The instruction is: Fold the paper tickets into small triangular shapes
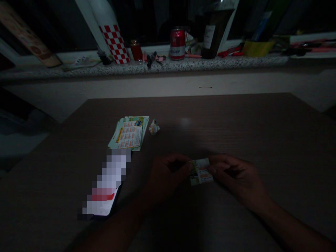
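Note:
A small folded piece of printed paper (201,172), green and white with orange print, is held up between my two hands above the table. My left hand (168,175) pinches its left edge between thumb and fingers. On the other side, my right hand (238,178) grips the right edge in the same way. Beyond my left hand sits a small folded paper shape (154,127) with a pointed top. Just left of that lies a stack of printed paper sheets (128,134), fanned slightly at the edges.
A phone (109,189) with a lit, partly blurred screen lies left of my left forearm on the wooden table (236,119). Along the granite sill (157,68) behind stand a red-checked bottle (115,43), a red can (177,43), a dark bottle (210,38) and a yellow container (258,48).

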Demonstrator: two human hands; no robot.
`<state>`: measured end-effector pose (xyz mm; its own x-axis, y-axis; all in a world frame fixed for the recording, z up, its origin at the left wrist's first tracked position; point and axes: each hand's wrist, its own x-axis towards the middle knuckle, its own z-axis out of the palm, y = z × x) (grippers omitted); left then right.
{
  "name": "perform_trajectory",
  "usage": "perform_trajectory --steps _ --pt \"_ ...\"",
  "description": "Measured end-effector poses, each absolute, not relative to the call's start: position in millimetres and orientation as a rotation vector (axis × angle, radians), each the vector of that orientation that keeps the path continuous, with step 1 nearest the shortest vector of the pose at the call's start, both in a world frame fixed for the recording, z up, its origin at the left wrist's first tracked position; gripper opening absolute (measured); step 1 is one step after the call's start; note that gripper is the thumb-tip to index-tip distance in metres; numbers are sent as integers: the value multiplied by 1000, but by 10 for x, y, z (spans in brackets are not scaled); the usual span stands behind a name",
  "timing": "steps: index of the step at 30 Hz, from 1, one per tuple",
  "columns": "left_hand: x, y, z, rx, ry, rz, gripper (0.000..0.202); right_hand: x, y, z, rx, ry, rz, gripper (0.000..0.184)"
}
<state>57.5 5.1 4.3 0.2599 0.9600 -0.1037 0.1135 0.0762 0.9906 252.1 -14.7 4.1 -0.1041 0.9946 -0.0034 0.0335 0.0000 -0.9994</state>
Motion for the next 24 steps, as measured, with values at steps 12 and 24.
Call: perform_trajectory --steps 12,24 --pt "497 21 84 1624 833 925 21 2595 -61 -93 -1016 -1007 1689 17" --pt "503 34 95 1613 939 858 11 2614 -70 -78 -1162 -1280 1516 25"
